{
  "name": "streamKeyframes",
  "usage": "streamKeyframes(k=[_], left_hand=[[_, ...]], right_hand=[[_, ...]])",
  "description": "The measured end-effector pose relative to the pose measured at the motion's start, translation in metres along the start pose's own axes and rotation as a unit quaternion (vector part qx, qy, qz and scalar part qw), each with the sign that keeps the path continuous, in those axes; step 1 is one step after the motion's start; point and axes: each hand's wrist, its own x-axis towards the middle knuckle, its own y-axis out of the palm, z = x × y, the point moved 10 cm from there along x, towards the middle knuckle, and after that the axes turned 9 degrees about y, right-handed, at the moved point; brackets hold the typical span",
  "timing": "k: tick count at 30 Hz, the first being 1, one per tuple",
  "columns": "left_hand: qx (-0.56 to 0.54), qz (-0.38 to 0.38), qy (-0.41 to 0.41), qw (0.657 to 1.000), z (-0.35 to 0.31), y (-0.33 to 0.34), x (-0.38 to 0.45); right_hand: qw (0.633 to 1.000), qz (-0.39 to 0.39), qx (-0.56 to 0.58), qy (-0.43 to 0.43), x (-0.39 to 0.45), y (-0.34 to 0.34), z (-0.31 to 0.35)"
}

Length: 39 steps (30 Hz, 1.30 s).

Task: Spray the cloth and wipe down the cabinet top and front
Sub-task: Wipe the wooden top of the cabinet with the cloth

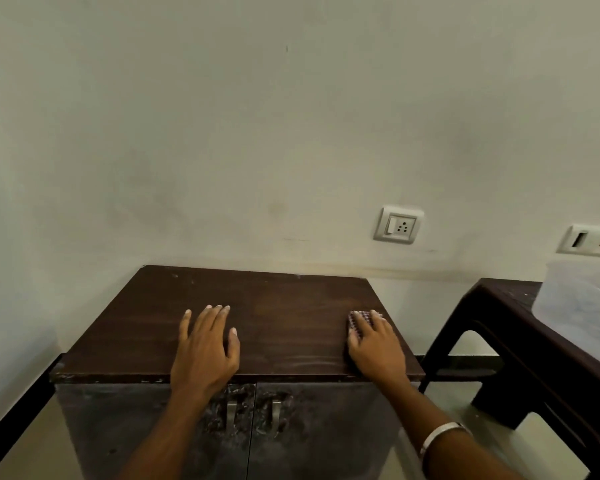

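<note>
A dark brown wooden cabinet top (278, 306) stands against a pale wall. My left hand (207, 344) rests flat on it near the front edge, fingers straight and spread. My right hand (374, 344) presses a small checked cloth (356, 319) against the top near the right edge; most of the cloth is hidden under the palm and fingers. Below, the cabinet front (326, 431) has two worn doors with a pair of metal handles (253, 415) at the middle. No spray bottle is in view.
A dark plastic table (520, 344) stands close on the right with a pale translucent container (582, 303) on it. Two wall sockets (398, 224) sit above and to the right. A dark skirting strip (18, 420) runs along the floor at the left.
</note>
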Motion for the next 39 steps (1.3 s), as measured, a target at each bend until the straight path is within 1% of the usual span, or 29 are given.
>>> streamKeyframes(k=[2, 4, 6, 8, 16, 19, 21, 24, 26, 28, 30, 32, 34, 36, 39], left_hand=[[-0.003, -0.001, -0.001, 1.0, 0.0, 0.0, 0.0], [-0.003, 0.001, -0.001, 1.0, 0.001, 0.001, 0.0], [-0.005, 0.008, -0.002, 1.0, 0.002, 0.003, -0.001], [-0.008, 0.01, -0.003, 1.0, 0.002, 0.003, -0.001], [-0.031, -0.001, -0.016, 0.999, 0.005, -0.001, 0.0], [-0.037, -0.005, -0.015, 0.999, 0.01, -0.002, 0.0], [-0.035, -0.005, -0.015, 0.999, 0.015, -0.004, -0.002], [-0.025, -0.011, -0.02, 0.999, 0.028, -0.009, -0.004], [-0.023, -0.016, -0.027, 0.999, 0.038, -0.013, -0.005], [-0.021, -0.02, -0.034, 0.999, 0.047, -0.016, -0.006], [-0.016, -0.023, -0.035, 0.999, 0.053, -0.018, -0.007], [-0.014, -0.025, -0.034, 0.999, 0.059, -0.019, -0.007], [-0.012, -0.031, -0.037, 0.999, 0.066, -0.021, -0.009], [-0.009, -0.033, -0.037, 0.999, 0.073, -0.024, -0.01], [-0.006, -0.032, -0.039, 0.999, 0.08, -0.027, -0.011]], right_hand=[[0.999, -0.012, 0.005, 0.036, 0.003, -0.01, -0.028], [0.998, -0.014, 0.007, 0.056, 0.002, -0.013, -0.039], [0.997, -0.012, 0.0, 0.07, -0.003, -0.013, -0.036], [0.997, -0.008, -0.004, 0.071, -0.012, -0.01, -0.018], [0.996, 0.045, 0.036, -0.067, -0.083, 0.03, 0.126], [0.992, 0.051, 0.046, -0.105, -0.101, 0.038, 0.16], [0.989, 0.061, 0.045, -0.125, -0.105, 0.04, 0.167], [0.988, 0.072, 0.046, -0.128, -0.1, 0.039, 0.155], [0.992, 0.056, 0.038, -0.104, -0.089, 0.032, 0.13], [0.997, 0.032, 0.024, -0.061, -0.075, 0.02, 0.095], [1.0, 0.012, 0.016, 0.0, -0.062, 0.006, 0.052], [0.998, -0.007, 0.011, 0.063, -0.051, -0.008, 0.006], [0.994, -0.01, 0.008, 0.107, -0.045, -0.015, -0.025], [0.993, -0.001, 0.003, 0.122, -0.045, -0.016, -0.033], [0.994, 0.003, -0.014, 0.109, -0.051, -0.011, -0.012]])
